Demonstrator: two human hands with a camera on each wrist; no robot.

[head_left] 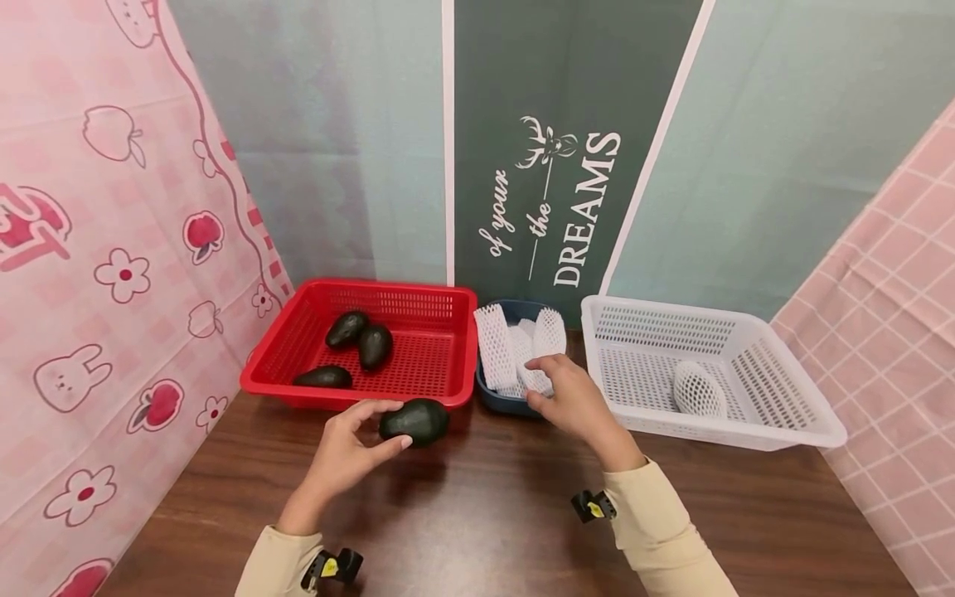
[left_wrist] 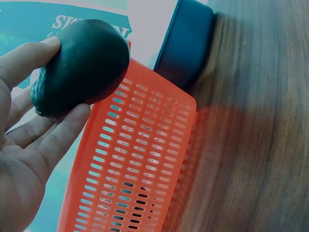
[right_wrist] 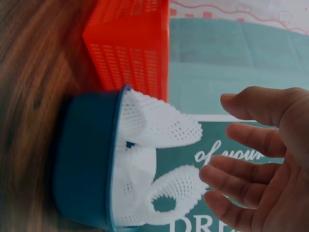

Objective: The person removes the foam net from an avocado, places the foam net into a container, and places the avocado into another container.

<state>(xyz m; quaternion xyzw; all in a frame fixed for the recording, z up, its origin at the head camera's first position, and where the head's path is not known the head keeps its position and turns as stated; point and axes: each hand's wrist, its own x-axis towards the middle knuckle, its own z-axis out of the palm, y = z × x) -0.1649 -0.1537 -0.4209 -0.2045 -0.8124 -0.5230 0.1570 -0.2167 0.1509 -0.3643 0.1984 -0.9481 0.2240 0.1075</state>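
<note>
A dark green avocado (head_left: pixel 414 422) is pinched between the thumb and fingers of my left hand (head_left: pixel 345 454), held in front of the red basket. The left wrist view shows the same avocado (left_wrist: pixel 84 67) with its stem end toward the palm. My right hand (head_left: pixel 574 402) is over the blue bin (head_left: pixel 509 405), beside white foam net sleeves (head_left: pixel 496 348). In the right wrist view the fingers of this hand (right_wrist: pixel 260 164) are spread and hold nothing, apart from the foam sleeves (right_wrist: pixel 159 123) that stick up out of the bin.
The red basket (head_left: pixel 440 292) at the left holds several avocados (head_left: pixel 375 346). At the right, a white basket (head_left: pixel 809 414) contains one avocado in a foam net (head_left: pixel 698 390). Brown wooden table (head_left: pixel 485 514) lies in front; printed cloths (head_left: pixel 336 166) hang behind and at the sides.
</note>
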